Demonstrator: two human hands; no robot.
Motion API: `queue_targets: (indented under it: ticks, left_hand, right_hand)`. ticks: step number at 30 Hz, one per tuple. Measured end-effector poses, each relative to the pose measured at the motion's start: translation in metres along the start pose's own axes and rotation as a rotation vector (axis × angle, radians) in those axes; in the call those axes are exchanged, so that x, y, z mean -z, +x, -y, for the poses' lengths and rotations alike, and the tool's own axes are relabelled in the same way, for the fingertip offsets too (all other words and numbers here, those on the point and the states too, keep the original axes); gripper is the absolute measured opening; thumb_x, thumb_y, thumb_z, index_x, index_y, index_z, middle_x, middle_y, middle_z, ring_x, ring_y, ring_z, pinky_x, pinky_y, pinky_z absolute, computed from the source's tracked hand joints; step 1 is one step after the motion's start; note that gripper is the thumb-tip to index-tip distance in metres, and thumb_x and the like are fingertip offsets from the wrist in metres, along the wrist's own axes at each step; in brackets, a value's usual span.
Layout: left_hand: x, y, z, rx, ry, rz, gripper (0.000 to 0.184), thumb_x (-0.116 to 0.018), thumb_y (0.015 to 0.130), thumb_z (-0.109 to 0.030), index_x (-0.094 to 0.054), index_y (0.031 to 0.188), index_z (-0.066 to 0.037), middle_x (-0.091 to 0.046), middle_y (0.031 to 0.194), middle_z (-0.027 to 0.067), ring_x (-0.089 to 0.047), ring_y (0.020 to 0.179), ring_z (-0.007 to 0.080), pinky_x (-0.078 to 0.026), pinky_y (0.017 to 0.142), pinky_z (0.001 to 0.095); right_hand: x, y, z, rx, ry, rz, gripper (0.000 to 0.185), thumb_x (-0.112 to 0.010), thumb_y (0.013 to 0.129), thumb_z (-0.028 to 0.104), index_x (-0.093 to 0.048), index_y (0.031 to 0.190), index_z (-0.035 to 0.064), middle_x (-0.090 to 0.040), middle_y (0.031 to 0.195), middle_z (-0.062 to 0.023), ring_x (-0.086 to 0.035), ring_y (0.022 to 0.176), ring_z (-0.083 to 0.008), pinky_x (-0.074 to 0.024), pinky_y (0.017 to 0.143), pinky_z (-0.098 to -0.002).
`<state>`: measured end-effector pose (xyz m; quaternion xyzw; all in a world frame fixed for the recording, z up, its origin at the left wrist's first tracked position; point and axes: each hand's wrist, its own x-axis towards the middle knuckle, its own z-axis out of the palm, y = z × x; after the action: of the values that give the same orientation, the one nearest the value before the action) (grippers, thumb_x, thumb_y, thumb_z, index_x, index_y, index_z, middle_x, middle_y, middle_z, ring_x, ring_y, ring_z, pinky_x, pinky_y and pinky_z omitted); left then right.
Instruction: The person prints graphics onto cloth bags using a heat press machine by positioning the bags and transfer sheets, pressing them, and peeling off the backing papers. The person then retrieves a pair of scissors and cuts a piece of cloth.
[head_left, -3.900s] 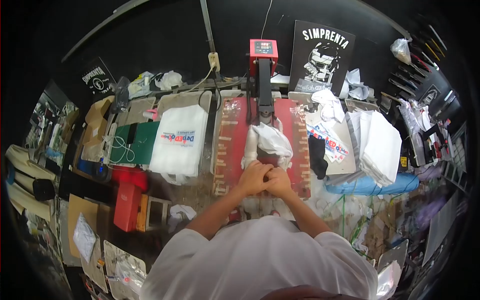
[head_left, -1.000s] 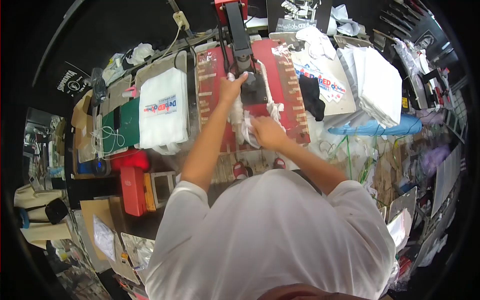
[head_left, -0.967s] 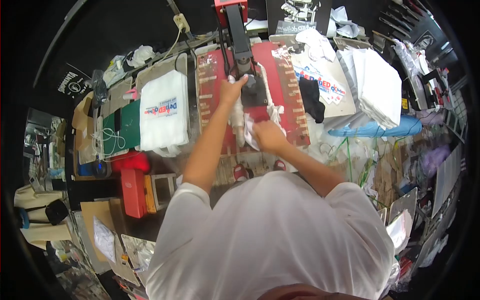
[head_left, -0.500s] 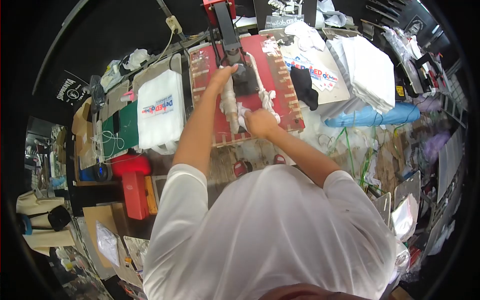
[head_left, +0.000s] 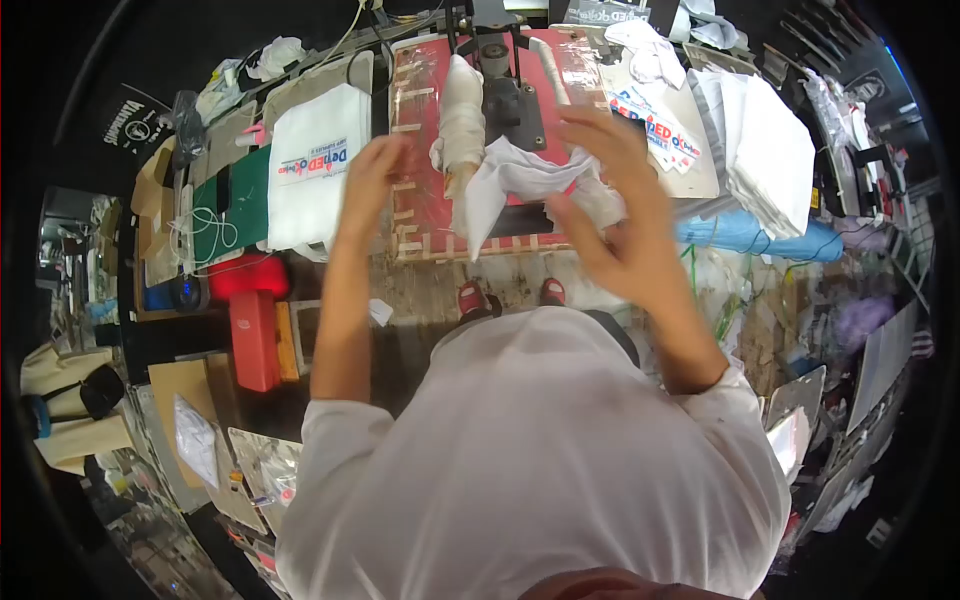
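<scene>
My left hand (head_left: 375, 175), blurred by motion, is beside the left edge of a press with a red top plate (head_left: 420, 110). Its fingers look loosely bent, with nothing visible in them. My right hand (head_left: 630, 225) is open, thumb and fingers apart, at the right front of the press, close to a white cloth (head_left: 535, 172). That cloth hangs across the front of the press, between a thick wrapped handle (head_left: 462, 110) on the left and the wrapped right handle (head_left: 545, 70). Cloth partly hides the front of the plate.
A printed white bag (head_left: 315, 165) lies on a board at the left, beside a green mat (head_left: 232, 205). Stacked white fabric (head_left: 770, 150) and a printed white piece (head_left: 660, 125) lie at the right. A red box (head_left: 254, 340) stands lower left.
My left hand has left the press handle and moved left. My right hand has come off the white cloth, which now spreads across the front. The view has shifted.
</scene>
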<state>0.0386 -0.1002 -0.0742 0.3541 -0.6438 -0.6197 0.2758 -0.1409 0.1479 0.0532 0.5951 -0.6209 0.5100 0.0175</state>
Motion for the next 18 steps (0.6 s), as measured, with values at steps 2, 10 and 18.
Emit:
queue_targets:
  ticks: [2, 10, 18]
  left_hand:
    - [0.042, -0.034, -0.015, -0.044, -0.076, 0.013, 0.035, -0.051, 0.102, -0.036, -0.064, 0.097, -0.004, -0.065, 0.084, 0.0046, -0.059, 0.078, 0.0125, -0.046, 0.068, 0.0271]
    - [0.152, -0.127, 0.066, 0.52, 0.116, 0.137, 0.036, -0.06, 0.095, -0.038, -0.068, 0.094, -0.003, -0.07, 0.084, 0.0074, -0.065, 0.07, 0.0131, -0.053, 0.06, 0.0266]
    - [-0.01, -0.141, 0.144, -0.304, 0.537, -0.029, 0.024, -0.069, 0.087, -0.015, -0.069, 0.11, -0.008, -0.068, 0.115, 0.0117, -0.063, 0.108, 0.0291, -0.05, 0.093, 0.0391]
  right_hand:
    - [0.045, -0.005, 0.032, -0.018, 0.188, 0.181, 0.041, -0.069, 0.083, 0.011, -0.059, 0.121, 0.0002, -0.06, 0.119, -0.0158, -0.055, 0.117, -0.0341, -0.0463, 0.091, -0.0422]
    - [-0.064, -0.1, -0.031, -0.506, 0.712, 1.164, 0.041, -0.056, 0.099, 0.035, -0.055, 0.131, 0.0092, -0.052, 0.13, -0.0112, -0.052, 0.12, -0.0274, -0.0417, 0.103, -0.0369]
    - [-0.146, -0.136, -0.079, -0.813, 0.447, 1.163, 0.034, -0.057, 0.097, 0.027, -0.057, 0.126, 0.0088, -0.059, 0.123, -0.0154, -0.059, 0.113, -0.0283, -0.0461, 0.096, -0.0375]
